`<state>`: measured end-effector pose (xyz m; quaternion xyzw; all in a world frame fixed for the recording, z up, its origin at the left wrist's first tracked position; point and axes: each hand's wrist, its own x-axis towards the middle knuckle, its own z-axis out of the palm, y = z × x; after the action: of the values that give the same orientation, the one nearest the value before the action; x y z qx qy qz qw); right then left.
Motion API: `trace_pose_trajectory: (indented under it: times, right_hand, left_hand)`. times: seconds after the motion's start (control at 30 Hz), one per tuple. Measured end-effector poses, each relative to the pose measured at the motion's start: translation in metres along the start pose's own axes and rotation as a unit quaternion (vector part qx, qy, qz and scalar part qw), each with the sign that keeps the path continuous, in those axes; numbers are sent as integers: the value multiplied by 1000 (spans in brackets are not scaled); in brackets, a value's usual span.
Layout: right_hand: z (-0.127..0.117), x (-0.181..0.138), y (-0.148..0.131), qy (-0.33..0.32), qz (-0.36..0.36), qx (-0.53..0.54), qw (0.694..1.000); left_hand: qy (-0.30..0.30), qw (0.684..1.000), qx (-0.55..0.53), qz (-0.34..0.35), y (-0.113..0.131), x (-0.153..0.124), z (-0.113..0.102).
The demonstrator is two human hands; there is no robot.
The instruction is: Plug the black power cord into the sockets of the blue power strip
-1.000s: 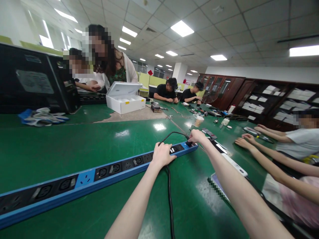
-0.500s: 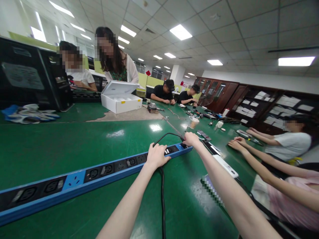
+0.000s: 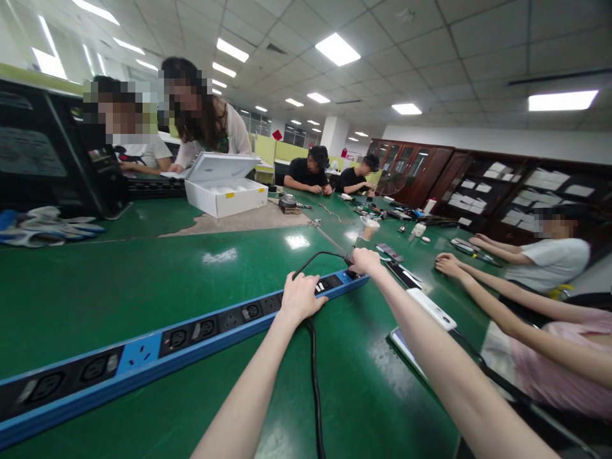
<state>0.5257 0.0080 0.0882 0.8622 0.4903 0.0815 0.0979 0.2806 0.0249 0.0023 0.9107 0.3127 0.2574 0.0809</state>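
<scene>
A long blue and black power strip (image 3: 142, 354) lies slantwise across the green table, its far end near the middle of the view. My left hand (image 3: 301, 298) is closed over the strip towards that end, thumb on the near side and fingers across the top. At the far end my right hand (image 3: 366, 262) is closed on a black plug (image 3: 351, 269), which sits at the last blue socket; the fingertips are partly hidden. From the plug a black cable (image 3: 315, 389) loops back behind my left hand, and a black length comes out below it towards me.
A white open-lidded box (image 3: 228, 197) stands at the back, work gloves (image 3: 48, 226) and a black case (image 3: 43, 150) at the left. Right of my right arm lie a white power bank-like block (image 3: 430, 308) and a phone (image 3: 406, 347). Another person's hands (image 3: 449, 264) rest on the table's right side.
The view has shifted slightly, so the background sits further left. Both my hands keep their places on the strip and plug. At the back left, a standing person's hand now shows lower, behind the box.
</scene>
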Motion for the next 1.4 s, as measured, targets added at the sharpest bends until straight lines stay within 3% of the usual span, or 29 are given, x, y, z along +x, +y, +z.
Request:
trace_pose_trajectory:
  times: [0.2,0.5,0.87,1.4]
  right_hand:
    - [12,-3,-8,37,26,7,999]
    - [44,-31,13,88,26,86,992]
    - [56,-46,-12,150,47,32,987]
    - [50,-47,-6,130,27,3,991]
  left_hand:
    - [-1,1000,-3,4,0,0,-1]
    - [-12,1000,-16,-11,-2,3,-3]
    - [-9,1000,-7,-14,-1,1,-4]
    - [4,1000,-10,-6,-2,1,0]
